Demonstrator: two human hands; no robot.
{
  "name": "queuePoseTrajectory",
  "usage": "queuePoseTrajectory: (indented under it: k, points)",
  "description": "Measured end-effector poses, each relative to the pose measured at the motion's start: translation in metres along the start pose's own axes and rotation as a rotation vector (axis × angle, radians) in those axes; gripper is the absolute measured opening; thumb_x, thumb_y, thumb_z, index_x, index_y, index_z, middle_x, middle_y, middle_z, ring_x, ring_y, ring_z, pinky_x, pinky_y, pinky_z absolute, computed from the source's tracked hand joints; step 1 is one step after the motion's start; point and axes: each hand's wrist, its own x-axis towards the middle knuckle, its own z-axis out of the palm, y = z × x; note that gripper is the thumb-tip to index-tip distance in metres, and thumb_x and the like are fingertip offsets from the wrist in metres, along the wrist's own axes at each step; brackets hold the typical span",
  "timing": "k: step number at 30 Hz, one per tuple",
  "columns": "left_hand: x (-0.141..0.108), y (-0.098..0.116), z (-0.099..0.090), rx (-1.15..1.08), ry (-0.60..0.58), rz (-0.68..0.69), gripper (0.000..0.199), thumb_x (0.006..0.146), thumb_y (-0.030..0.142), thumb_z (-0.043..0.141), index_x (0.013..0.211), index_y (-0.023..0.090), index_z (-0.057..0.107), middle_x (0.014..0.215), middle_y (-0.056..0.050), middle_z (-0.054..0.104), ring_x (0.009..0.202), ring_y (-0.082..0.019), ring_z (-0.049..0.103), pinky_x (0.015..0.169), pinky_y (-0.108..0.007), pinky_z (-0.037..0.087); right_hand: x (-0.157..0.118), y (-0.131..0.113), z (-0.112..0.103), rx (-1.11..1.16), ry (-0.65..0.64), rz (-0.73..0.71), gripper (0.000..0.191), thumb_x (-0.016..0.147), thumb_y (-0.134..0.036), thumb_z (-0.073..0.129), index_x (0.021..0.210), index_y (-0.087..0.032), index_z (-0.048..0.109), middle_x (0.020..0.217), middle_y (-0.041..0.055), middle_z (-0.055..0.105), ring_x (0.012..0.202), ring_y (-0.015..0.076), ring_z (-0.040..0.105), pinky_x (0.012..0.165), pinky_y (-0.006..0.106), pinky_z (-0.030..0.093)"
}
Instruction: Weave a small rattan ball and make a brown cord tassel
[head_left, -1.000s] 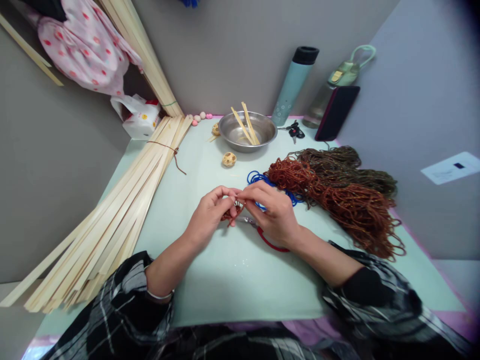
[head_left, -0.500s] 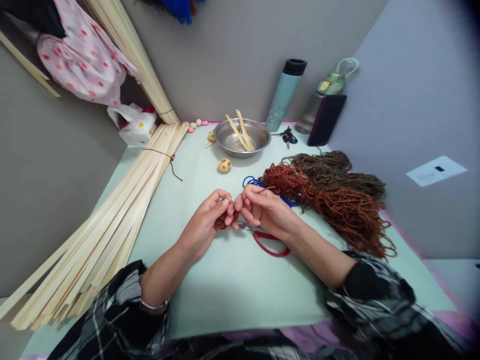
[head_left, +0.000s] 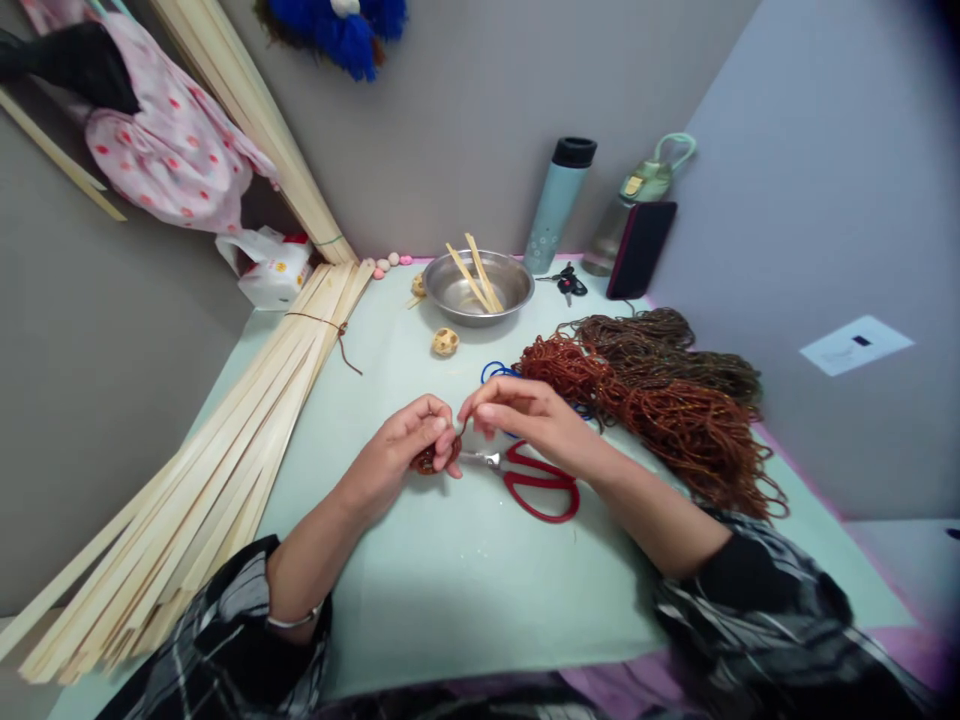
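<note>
My left hand (head_left: 409, 445) is closed on a small reddish-brown cord-wrapped piece (head_left: 426, 462), partly hidden by the fingers. Close beside it, my right hand (head_left: 525, 415) pinches a strand of brown cord (head_left: 466, 425) that runs to that piece. Red-handled scissors (head_left: 544, 482) lie on the table below my right hand, with the blade tips partly behind my left fingers. Blue cord (head_left: 496, 374) lies just beyond my right hand. A large bundle of rust-red cord (head_left: 675, 415) rests to the right, against a dark brown bundle (head_left: 667, 342).
A metal bowl (head_left: 480, 317) with wooden strips stands at the back, near a small woven ball (head_left: 445, 342). Behind are a blue bottle (head_left: 556, 205), keys (head_left: 571, 281) and a phone (head_left: 641, 250). Long pale strips (head_left: 225, 470) fan across the left side.
My right hand has moved slightly apart from my left, showing the strand between them. More of the scissors is visible. The view has tilted up a little.
</note>
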Motion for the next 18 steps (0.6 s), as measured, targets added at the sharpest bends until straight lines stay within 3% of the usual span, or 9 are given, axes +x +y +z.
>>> queuePoseTrajectory:
  k: [3, 6, 9, 10, 12, 13, 15, 16, 18]
  points:
    - [0.001, 0.006, 0.000, -0.147, 0.122, 0.050, 0.017, 0.093, 0.027, 0.063, 0.083, 0.016, 0.055, 0.071, 0.004, 0.049, 0.060, -0.008, 0.045, 0.064, -0.023, 0.054, 0.000, -0.002, -0.024, -0.634, 0.270, -0.188, 0.022, 0.092, -0.027, 0.065, 0.112, -0.018, 0.064, 0.119, 0.0134, 0.064, 0.113, 0.0274, 0.058, 0.100, 0.044, 0.046]
    - [0.000, 0.011, -0.003, -0.256, 0.202, 0.064, 0.014, 0.090, 0.022, 0.066, 0.083, 0.015, 0.057, 0.073, 0.003, 0.048, 0.060, -0.007, 0.045, 0.061, -0.020, 0.053, -0.006, 0.007, -0.061, -1.088, 0.430, -0.081, 0.046, 0.083, -0.017, 0.070, 0.128, -0.017, 0.060, 0.132, 0.0189, 0.059, 0.122, 0.0352, 0.056, 0.102, 0.051, 0.046]
    - [-0.002, 0.015, -0.007, -0.330, 0.233, 0.062, 0.012, 0.088, 0.019, 0.068, 0.082, 0.014, 0.058, 0.073, 0.003, 0.047, 0.060, -0.007, 0.044, 0.059, -0.019, 0.053, -0.022, 0.013, -0.107, -1.086, 0.499, 0.065, 0.038, 0.087, -0.013, 0.064, 0.124, -0.020, 0.065, 0.111, 0.0109, 0.072, 0.099, 0.0261, 0.068, 0.092, 0.040, 0.052]
    - [-0.002, 0.016, -0.008, -0.354, 0.238, 0.061, 0.012, 0.088, 0.018, 0.068, 0.081, 0.014, 0.058, 0.073, 0.003, 0.047, 0.060, -0.007, 0.044, 0.059, -0.019, 0.053, -0.029, 0.011, -0.122, -1.086, 0.594, 0.082, 0.033, 0.088, -0.014, 0.063, 0.120, -0.020, 0.068, 0.105, 0.0097, 0.074, 0.093, 0.0232, 0.069, 0.090, 0.036, 0.052]
    - [-0.003, 0.017, -0.010, -0.411, 0.253, 0.062, 0.011, 0.088, 0.015, 0.066, 0.080, 0.013, 0.058, 0.074, 0.003, 0.046, 0.060, -0.006, 0.045, 0.058, -0.018, 0.053, -0.042, 0.000, -0.147, -1.134, 0.799, 0.099, 0.030, 0.090, -0.013, 0.059, 0.119, -0.013, 0.068, 0.107, 0.0168, 0.074, 0.094, 0.0244, 0.068, 0.092, 0.040, 0.050]
    - [-0.002, 0.017, -0.011, -0.440, 0.264, 0.064, 0.011, 0.089, 0.014, 0.065, 0.080, 0.013, 0.058, 0.074, 0.003, 0.046, 0.061, -0.006, 0.046, 0.058, -0.018, 0.054, -0.049, -0.009, -0.154, -1.225, 0.961, 0.132, 0.028, 0.089, -0.015, 0.062, 0.116, -0.012, 0.070, 0.107, 0.0190, 0.073, 0.097, 0.0264, 0.067, 0.093, 0.042, 0.050]
    - [-0.001, 0.017, -0.013, -0.487, 0.294, 0.065, 0.010, 0.091, 0.012, 0.062, 0.081, 0.012, 0.059, 0.076, 0.003, 0.047, 0.060, -0.005, 0.046, 0.059, -0.017, 0.055, -0.061, -0.031, -0.152, -1.381, 1.149, 0.130, 0.030, 0.086, -0.021, 0.068, 0.113, -0.010, 0.073, 0.117, 0.0254, 0.069, 0.113, 0.0335, 0.062, 0.097, 0.048, 0.048]
    - [-0.001, 0.016, -0.014, -0.504, 0.309, 0.062, 0.010, 0.091, 0.011, 0.061, 0.082, 0.012, 0.059, 0.077, 0.003, 0.047, 0.060, -0.004, 0.046, 0.060, -0.017, 0.055, -0.067, -0.043, -0.144, -1.395, 1.169, 0.061, 0.030, 0.086, -0.022, 0.067, 0.113, -0.009, 0.073, 0.117, 0.0257, 0.069, 0.116, 0.0345, 0.061, 0.099, 0.049, 0.047]
    - [0.001, 0.015, -0.015, -0.532, 0.325, 0.050, 0.010, 0.092, 0.009, 0.059, 0.082, 0.012, 0.058, 0.078, 0.003, 0.048, 0.059, -0.004, 0.046, 0.060, -0.017, 0.056, -0.078, -0.064, -0.114, -1.274, 1.088, -0.159, 0.026, 0.091, -0.021, 0.059, 0.113, -0.016, 0.074, 0.108, 0.0155, 0.073, 0.101, 0.0261, 0.068, 0.092, 0.040, 0.053]
